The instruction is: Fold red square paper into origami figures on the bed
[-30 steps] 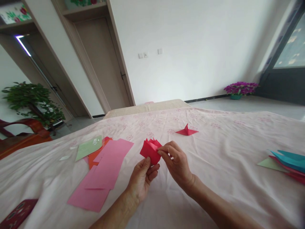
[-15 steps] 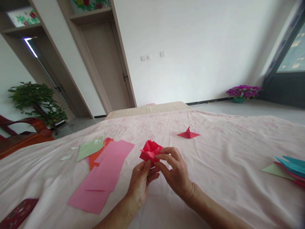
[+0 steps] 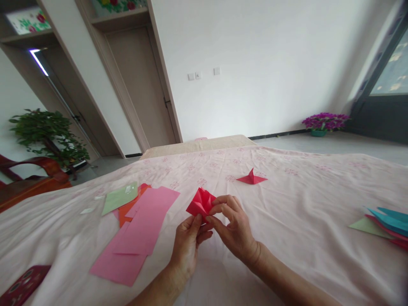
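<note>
A red folded paper piece (image 3: 198, 205) with pointed flaps is held between my hands, above the middle of the table. My left hand (image 3: 188, 240) pinches its lower edge, thumb in front and fingers curled beneath. On its right side, the thumb and fingers of my right hand (image 3: 234, 225) close on a flap; the fingertips are partly hidden behind the paper. Beyond my right hand, a second red folded paper shape (image 3: 251, 177) rests on the cloth with one point standing up.
Pink paper sheets (image 3: 149, 225) lie left of my hands, beside orange paper (image 3: 127, 209) and a light green piece (image 3: 119, 198). Blue folded paper (image 3: 390, 221) is stacked at the right. A dark red phone-like object (image 3: 24, 284) sits near left on the patterned tablecloth (image 3: 296, 229).
My right fingers have shifted along the right side of the red paper. Its flaps have spread and the inner folds show more. My left hand keeps its pinch.
</note>
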The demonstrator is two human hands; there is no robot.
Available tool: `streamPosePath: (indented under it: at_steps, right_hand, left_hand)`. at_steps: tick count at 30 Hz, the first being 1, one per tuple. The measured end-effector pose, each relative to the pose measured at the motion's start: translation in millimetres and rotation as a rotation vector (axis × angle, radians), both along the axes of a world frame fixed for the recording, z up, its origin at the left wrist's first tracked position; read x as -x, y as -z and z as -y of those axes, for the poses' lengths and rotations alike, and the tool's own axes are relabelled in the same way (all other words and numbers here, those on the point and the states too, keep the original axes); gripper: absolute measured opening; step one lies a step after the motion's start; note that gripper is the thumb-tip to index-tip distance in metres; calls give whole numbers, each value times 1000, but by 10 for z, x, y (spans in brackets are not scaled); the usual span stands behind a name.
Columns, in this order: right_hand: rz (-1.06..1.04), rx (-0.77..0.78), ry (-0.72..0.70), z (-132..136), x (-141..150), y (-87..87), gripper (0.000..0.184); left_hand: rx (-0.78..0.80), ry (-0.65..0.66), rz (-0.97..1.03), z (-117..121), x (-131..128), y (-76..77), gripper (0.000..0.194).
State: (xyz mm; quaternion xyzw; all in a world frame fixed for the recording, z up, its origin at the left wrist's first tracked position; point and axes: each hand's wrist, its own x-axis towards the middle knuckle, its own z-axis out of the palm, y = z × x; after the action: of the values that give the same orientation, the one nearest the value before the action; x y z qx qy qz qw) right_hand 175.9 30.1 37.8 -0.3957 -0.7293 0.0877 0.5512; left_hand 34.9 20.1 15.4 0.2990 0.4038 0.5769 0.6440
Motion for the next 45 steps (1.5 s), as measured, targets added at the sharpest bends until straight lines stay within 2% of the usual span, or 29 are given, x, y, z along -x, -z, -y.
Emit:
streamPosePath:
  at_steps: [7, 17, 21, 28, 38, 45]
  right_hand:
    - [39, 59, 45, -13, 22, 27, 4]
    - [-49, 127, -16, -8, 12, 12, 6]
    - [-128, 170, -88, -3, 20, 27, 14]
    - [-190, 213, -220, -7, 6, 38, 17]
    - [-169, 210, -195, 20, 22, 27, 14]
    - [-178, 207, -125, 22, 58, 31, 10]
  left_hand:
    - [-14, -22, -14, -3, 3, 33, 32]
    - [-41, -12, -114, 45, -15, 56, 39]
    - [-41, -11, -78, 32, -16, 37, 39]
    - [-69, 8, -51, -21, 21, 22, 34]
    - [-147, -12, -126, -34, 41, 64, 26]
    - [-133, -30, -169, -36, 47, 67, 34]
